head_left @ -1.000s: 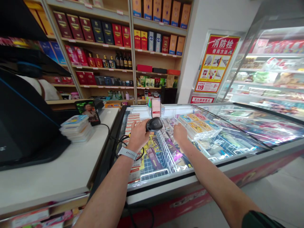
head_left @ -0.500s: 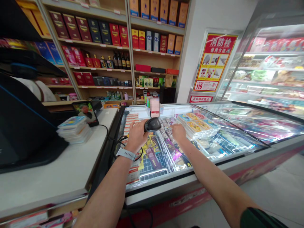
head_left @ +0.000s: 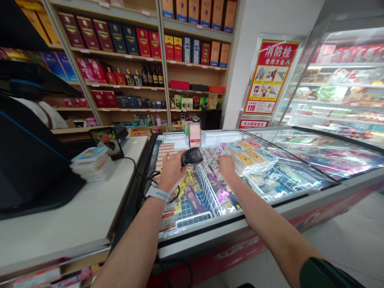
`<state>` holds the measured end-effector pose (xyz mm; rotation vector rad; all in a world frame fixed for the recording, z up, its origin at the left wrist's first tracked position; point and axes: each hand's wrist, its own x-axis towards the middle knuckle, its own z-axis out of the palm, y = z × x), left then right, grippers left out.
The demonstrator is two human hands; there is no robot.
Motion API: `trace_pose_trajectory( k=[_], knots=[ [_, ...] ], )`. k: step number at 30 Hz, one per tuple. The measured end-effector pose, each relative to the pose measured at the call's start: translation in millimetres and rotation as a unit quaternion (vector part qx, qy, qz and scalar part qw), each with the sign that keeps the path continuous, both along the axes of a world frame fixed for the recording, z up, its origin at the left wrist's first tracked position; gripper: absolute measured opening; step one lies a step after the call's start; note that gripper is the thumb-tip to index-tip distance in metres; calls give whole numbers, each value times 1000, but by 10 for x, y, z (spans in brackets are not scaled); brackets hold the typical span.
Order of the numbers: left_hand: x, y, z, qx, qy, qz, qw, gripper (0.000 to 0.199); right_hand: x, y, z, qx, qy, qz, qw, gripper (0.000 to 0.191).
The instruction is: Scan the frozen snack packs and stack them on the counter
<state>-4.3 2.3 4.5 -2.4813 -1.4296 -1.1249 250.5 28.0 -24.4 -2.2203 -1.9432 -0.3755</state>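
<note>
Head view: our hands over the freezer (head_left: pixel 198 244), scanner in hand.
Left to right: a stack of cards (head_left: pixel 93 163) sits on the counter (head_left: pixel 54 212); our left hand (head_left: pixel 171 172) has its fingers (head_left: pixel 177 163) clamped on the black barcode scanner (head_left: pixel 192 157); our right hand (head_left: pixel 227 167) has its fingers (head_left: pixel 226 160) together just beside bagged packs (head_left: pixel 249 162), and we cannot tell whether they grip.

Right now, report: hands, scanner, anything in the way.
Left hand gripping black handheld barcode scanner over freezer. Right hand empty, beside bagged packs. Black cable looped beneath left hand.
</note>
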Motion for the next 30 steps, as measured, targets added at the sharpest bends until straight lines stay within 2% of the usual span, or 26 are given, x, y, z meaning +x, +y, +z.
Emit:
trace_pose_trajectory(
  k=[8,18,25,30],
  knots=[
    [-5,-9,20,-1,7,1,1000,51,-69,-37,12,8,-8,-21,1000,39],
    [4,-7,8,-7,12,8,1000,52,-40,45,-62,26,-8,46,999,38],
    [6,-14,3,-2,16,11,1000,54,-44,64,-61,24,11,61,998,36],
    [9,-30,7,-3,14,7,1000,52,-66,2,-20,70,46,79,993,35]
  ],
)
